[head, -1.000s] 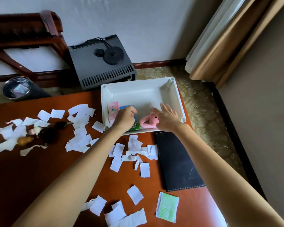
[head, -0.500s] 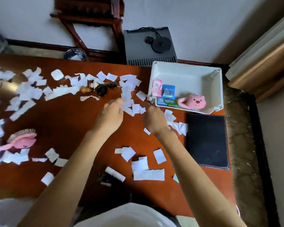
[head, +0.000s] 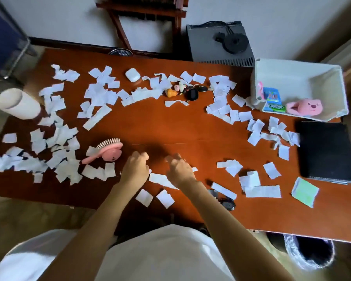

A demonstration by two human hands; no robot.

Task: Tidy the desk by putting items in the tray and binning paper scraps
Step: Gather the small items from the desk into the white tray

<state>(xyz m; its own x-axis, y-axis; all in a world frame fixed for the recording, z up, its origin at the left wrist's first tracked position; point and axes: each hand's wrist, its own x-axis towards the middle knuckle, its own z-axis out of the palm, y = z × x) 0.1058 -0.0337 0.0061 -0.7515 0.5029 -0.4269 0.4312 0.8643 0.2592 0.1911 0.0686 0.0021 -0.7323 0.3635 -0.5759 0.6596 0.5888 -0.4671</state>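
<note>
Both hands hover low over the near middle of the tabletop [head: 170,126], palms down. The left hand [head: 135,168] and the right hand [head: 179,169] each have their fingers loosely curled, and nothing shows in either grip. A long scrap lies on the wood between the two wrists. White paper scraps [head: 97,116] are strewn across nearly the whole surface, thickest at the left of the frame and in a band across the top. Just left of the left hand a pink hairbrush [head: 107,152] rests among scraps, bristles up. At the upper right the white tray [head: 296,78] sits at the tabletop's far corner. It holds a pink plush toy [head: 305,107], a blue packet [head: 274,95], a green gum packet [head: 275,107] and a pink sachet [head: 260,89] along its near and left sides. Below the tray lies a black notebook [head: 326,151], and below that a green notepad [head: 305,191]. In the upper middle a bunch of keys [head: 190,92] lies near a white earbud case [head: 132,75]. A white cup [head: 16,103] stands at the left edge. The bin [head: 310,252] is on the floor at the lower right, under the tabletop's near corner.
</note>
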